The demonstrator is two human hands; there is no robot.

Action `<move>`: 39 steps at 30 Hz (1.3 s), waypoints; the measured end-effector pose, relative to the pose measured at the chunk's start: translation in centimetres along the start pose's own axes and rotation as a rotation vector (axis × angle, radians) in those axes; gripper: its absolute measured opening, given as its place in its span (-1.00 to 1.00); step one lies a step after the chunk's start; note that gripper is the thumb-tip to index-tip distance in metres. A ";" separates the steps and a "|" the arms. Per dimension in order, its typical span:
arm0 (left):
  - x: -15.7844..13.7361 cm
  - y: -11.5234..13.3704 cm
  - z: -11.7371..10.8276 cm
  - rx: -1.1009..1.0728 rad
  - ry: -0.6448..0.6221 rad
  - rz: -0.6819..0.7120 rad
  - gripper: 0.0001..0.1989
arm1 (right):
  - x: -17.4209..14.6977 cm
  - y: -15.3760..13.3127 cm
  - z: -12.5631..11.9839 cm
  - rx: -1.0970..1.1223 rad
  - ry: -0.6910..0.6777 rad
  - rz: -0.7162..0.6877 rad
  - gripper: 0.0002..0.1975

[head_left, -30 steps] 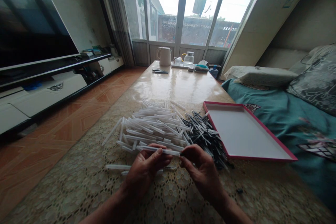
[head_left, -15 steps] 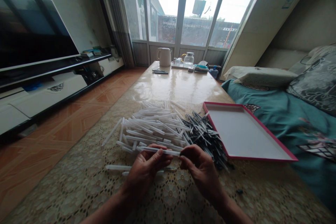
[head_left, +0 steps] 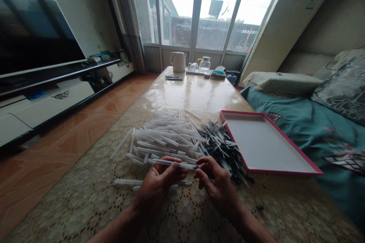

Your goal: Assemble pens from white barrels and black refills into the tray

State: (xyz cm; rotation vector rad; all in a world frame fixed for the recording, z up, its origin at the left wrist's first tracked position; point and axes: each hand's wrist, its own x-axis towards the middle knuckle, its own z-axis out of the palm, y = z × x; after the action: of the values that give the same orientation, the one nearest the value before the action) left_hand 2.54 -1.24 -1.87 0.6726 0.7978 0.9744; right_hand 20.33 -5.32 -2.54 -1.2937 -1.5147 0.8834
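My left hand (head_left: 158,180) grips a translucent white pen (head_left: 184,165) between thumb and fingers, level above the table. At the pen's right end there is a small dark tip. Close by that tip is my right hand (head_left: 215,178), its thumb and forefinger apart with nothing seen between them. Just beyond lies a heap of white pen barrels (head_left: 162,133). To its right is a pile of thin black-and-white refills (head_left: 219,144). Left of my left hand, a few pens (head_left: 125,182) rest on the tablecloth, partly hidden by the hand.
A shallow pink-rimmed box lid (head_left: 285,133) lies at the right. One small black piece (head_left: 260,207) sits near the front right. At the table's far end stand a kettle (head_left: 179,62), a glass pot (head_left: 204,64) and dark pens (head_left: 173,78). A teal-covered sofa (head_left: 291,110) borders the right side.
My right thumb and forefinger have parted and come off the pen's right end, where the dark tip now shows. My left hand holds the pen as before.
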 end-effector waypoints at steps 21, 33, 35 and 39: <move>0.0 0.1 0.0 -0.001 -0.022 -0.011 -0.73 | -0.3 0.1 0.6 -0.103 -0.024 -0.010 -0.68; 0.0 0.1 0.1 0.012 -0.011 0.010 -0.71 | -0.4 -0.2 0.2 -0.155 -0.032 -0.055 -0.74; 0.0 0.1 0.1 0.013 -0.010 0.011 -0.71 | -0.4 -0.1 0.3 -0.161 -0.030 -0.061 -0.76; -0.1 0.1 0.1 0.018 -0.019 0.004 -0.71 | -0.4 0.1 0.6 -0.150 -0.013 -0.024 -0.68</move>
State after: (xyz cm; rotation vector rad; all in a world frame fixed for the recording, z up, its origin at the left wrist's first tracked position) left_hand 2.58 -1.31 -1.69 0.6984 0.7901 0.9642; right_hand 19.84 -5.70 -2.92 -1.3767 -1.6287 0.7761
